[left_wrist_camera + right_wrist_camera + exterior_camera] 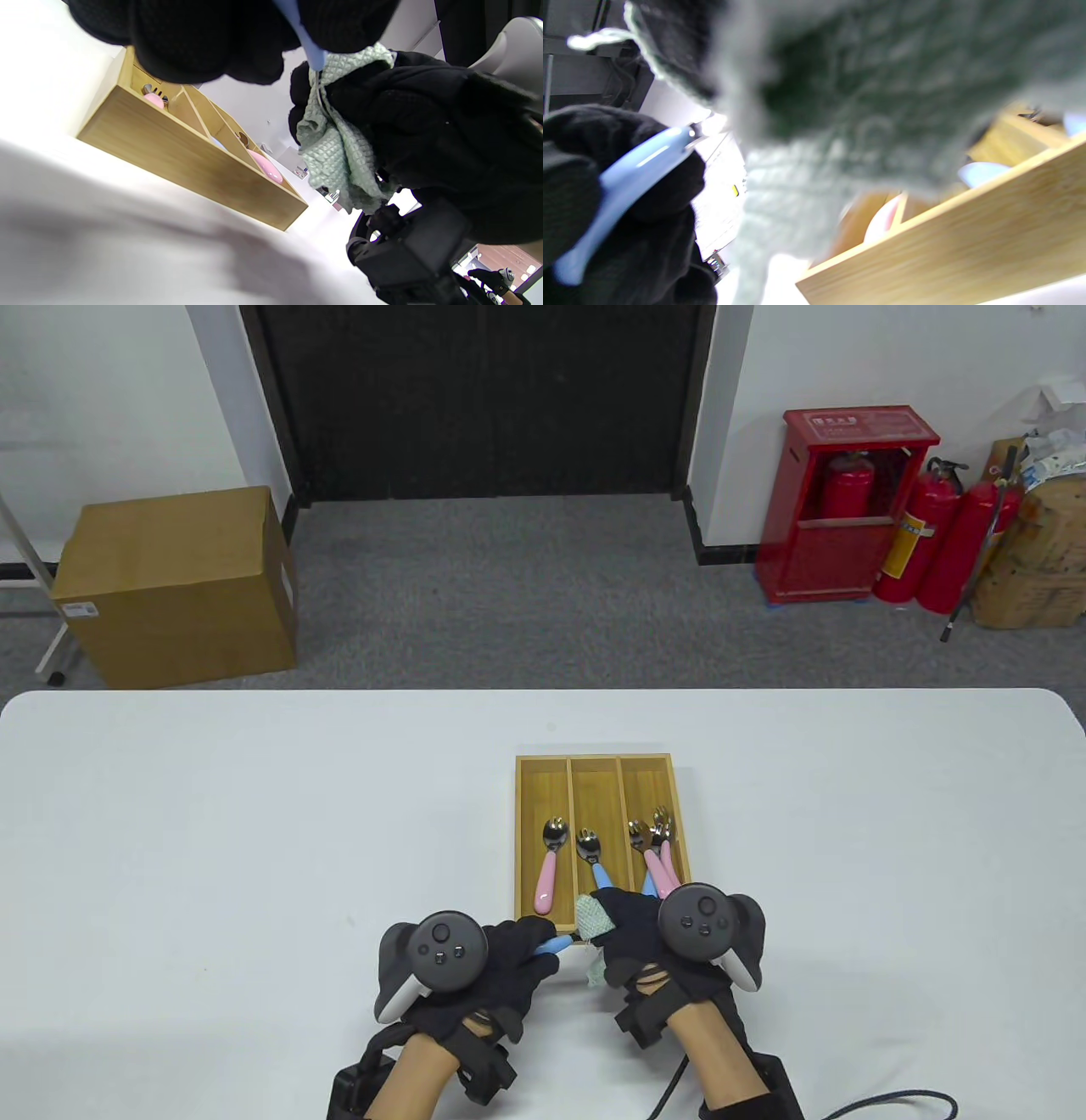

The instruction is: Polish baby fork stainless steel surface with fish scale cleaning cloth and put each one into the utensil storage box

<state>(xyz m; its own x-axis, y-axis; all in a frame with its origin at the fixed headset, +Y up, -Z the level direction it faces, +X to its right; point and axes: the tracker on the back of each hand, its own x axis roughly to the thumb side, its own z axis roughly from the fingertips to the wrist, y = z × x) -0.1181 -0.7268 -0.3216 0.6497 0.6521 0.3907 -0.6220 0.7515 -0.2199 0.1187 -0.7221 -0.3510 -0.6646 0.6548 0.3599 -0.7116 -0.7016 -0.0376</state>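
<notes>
Left hand (501, 963) curled round a blue fork handle (550, 943), pinching it just short of the box's near wall. Right hand (645, 937) closed on the green cloth (594, 918), bunched over the far end of that same fork, so tines hidden in every view. Both hands low over the table (212, 831), nearly touching each other.

Just beyond the knuckles, the wooden box (526, 831) with three long compartments. Left compartment: one pink-handled fork (547, 869). Middle: one blue-handled fork (591, 853), its handle end covered by the right hand and cloth. Right: a small heap of forks (653, 840), pink and blue handles overlapping, lower ends behind the right tracker.

Farther out, past the table edge: cardboard carton (178, 585) on the floor at left, red cabinet (848, 509) with extinguishers (942, 534) at right, dark doorway between.

From the left wrist view only: cloth (335, 144) hanging in a loose fold below the right palm, blue handle (305, 38) running straight into it, box's near wall (186, 165) seen from outside. From the right wrist view: cloth (840, 106) filling most of the picture, blurred; blue handle (623, 190) lying across the left glove's fingers (670, 186).
</notes>
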